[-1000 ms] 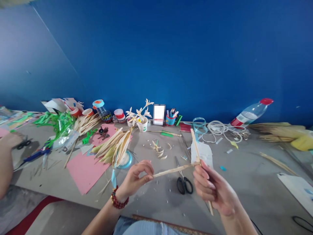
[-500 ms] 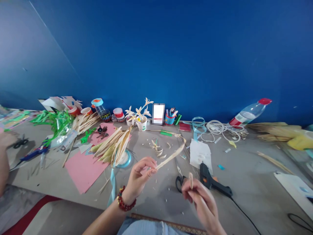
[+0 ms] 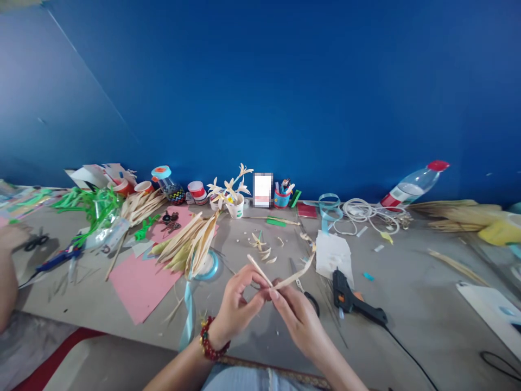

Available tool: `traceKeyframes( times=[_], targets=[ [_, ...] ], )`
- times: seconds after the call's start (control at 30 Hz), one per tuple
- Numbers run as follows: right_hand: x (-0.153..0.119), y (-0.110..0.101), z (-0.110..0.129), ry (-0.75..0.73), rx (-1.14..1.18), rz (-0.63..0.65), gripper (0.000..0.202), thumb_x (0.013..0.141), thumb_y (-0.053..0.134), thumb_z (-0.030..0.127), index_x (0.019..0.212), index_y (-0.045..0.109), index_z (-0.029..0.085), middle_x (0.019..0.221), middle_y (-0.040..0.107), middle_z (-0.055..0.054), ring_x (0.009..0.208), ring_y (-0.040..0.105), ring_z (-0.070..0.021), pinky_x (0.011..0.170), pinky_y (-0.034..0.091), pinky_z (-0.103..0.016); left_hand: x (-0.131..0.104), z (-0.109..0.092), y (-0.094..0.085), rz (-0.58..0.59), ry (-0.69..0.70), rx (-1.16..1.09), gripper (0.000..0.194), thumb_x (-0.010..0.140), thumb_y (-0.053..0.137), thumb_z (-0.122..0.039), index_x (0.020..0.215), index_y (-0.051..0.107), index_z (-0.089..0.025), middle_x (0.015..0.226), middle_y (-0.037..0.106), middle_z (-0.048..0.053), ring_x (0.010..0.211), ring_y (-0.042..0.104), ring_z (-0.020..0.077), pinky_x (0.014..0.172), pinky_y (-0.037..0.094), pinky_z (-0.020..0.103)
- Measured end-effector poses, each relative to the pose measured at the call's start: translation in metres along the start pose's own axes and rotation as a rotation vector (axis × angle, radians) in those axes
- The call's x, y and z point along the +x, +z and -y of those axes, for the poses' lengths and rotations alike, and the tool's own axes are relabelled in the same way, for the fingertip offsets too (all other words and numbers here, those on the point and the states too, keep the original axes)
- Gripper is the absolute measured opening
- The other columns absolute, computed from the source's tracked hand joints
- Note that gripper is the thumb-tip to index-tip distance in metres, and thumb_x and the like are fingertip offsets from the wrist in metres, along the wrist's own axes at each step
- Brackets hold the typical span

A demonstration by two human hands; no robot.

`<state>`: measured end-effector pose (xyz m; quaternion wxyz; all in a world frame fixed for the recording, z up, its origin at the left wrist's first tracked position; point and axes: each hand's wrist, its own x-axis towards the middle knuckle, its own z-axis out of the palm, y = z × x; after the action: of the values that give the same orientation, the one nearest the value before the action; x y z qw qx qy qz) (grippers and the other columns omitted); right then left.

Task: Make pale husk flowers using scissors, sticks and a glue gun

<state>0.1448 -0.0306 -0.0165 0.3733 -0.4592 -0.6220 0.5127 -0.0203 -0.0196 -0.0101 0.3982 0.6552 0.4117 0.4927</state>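
Note:
My left hand [image 3: 241, 304], with a red bead bracelet at the wrist, pinches a pale dried husk strip [image 3: 299, 276] near its end. My right hand [image 3: 295, 315] meets it fingertip to fingertip, closed on a short pale piece [image 3: 258, 268] that crosses the strip. The strip curves away to the upper right. Beyond my hands lie small husk petals [image 3: 265, 253] and a white cup [image 3: 235, 207] of husk flowers. Scissors [image 3: 311, 303] lie partly behind my right hand, and a black glue gun [image 3: 358, 301] rests farther right.
At left are a husk bundle [image 3: 193, 244], pink paper [image 3: 144, 282], blue ribbon [image 3: 209, 265] and green strips [image 3: 97, 209]. White cable [image 3: 362, 212] and a tilted bottle [image 3: 415, 187] stand by the wall. Another person's arm [image 3: 7, 271] shows at the left edge.
My right hand has moved left and up to meet my left hand, bringing its short piece against the strip. The strip now curves farther right. My left hand has shifted slightly.

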Motion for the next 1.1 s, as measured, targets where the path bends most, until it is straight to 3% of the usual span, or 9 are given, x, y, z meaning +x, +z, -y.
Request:
traceKeyframes(
  times=[0.1,0.23,0.3,0.4,0.5,0.87,1.1],
  targets=[
    [0.004,0.001,0.002,0.049,0.103,0.014,0.049,0.094,0.046,0.058,0.064,0.048,0.019,0.059,0.042,0.003,0.054,0.035,-0.0114,0.051,0.026,-0.024,-0.002,0.003,-0.001,0.009,-0.049,-0.027,0.011,0.087,0.060,-0.024,0.079,0.062,-0.018,0.079,0.064,0.004,0.082,0.060,0.0190,0.082,0.049,0.032],
    [0.004,-0.001,0.004,0.296,0.454,0.141,0.055,0.082,0.056,0.069,0.059,0.042,0.020,0.050,0.027,0.009,0.043,0.018,-0.0063,0.040,0.011,-0.023,-0.002,0.005,-0.003,0.049,-0.059,-0.079,0.014,0.087,0.062,-0.026,0.077,0.060,-0.017,0.077,0.062,0.004,0.078,0.058,0.0172,0.081,0.048,0.031],
    [0.001,-0.005,0.005,0.411,0.604,0.192,0.054,0.080,0.060,0.067,0.060,0.043,0.020,0.047,0.023,0.011,0.041,0.011,-0.0046,0.039,0.006,-0.021,-0.002,0.006,-0.007,0.055,-0.035,-0.083,0.014,0.088,0.062,-0.027,0.078,0.060,-0.017,0.077,0.060,0.004,0.077,0.057,0.0168,0.080,0.048,0.032],
    [-0.001,-0.014,0.008,0.501,0.741,0.224,0.051,0.079,0.064,0.063,0.061,0.045,0.019,0.045,0.026,0.012,0.040,0.008,-0.0034,0.036,0.004,-0.018,0.000,0.009,-0.014,0.070,0.004,-0.065,0.016,0.089,0.061,-0.028,0.079,0.059,-0.017,0.077,0.060,0.003,0.079,0.058,0.0167,0.094,0.046,0.038],
    [-0.002,-0.022,0.011,0.513,0.844,0.260,0.050,0.080,0.065,0.060,0.061,0.046,0.018,0.045,0.026,0.012,0.039,0.008,-0.0029,0.035,0.005,-0.016,0.000,0.014,-0.021,0.066,0.006,-0.045,0.017,0.090,0.061,-0.030,0.078,0.060,-0.017,0.077,0.061,0.002,0.079,0.059,0.0161,0.104,0.040,0.045],
    [-0.007,-0.046,0.014,0.509,1.070,0.382,0.048,0.084,0.068,0.051,0.058,0.046,0.017,0.045,0.028,0.011,0.037,0.010,-0.0010,0.031,0.011,-0.011,0.002,0.026,-0.033,0.097,-0.039,-0.144,0.015,0.088,0.064,-0.027,0.077,0.060,-0.017,0.076,0.060,0.001,0.078,0.057,0.0147,0.106,0.036,0.046],
    [-0.013,-0.070,0.005,0.427,1.260,0.416,0.047,0.086,0.067,0.047,0.058,0.042,0.018,0.046,0.024,0.012,0.035,0.006,-0.0004,0.028,0.014,-0.009,0.002,0.032,-0.030,0.110,-0.177,-0.343,0.016,0.085,0.068,-0.025,0.074,0.060,-0.016,0.072,0.056,-0.001,0.073,0.052,0.0121,0.108,0.032,0.042]
  ],
)
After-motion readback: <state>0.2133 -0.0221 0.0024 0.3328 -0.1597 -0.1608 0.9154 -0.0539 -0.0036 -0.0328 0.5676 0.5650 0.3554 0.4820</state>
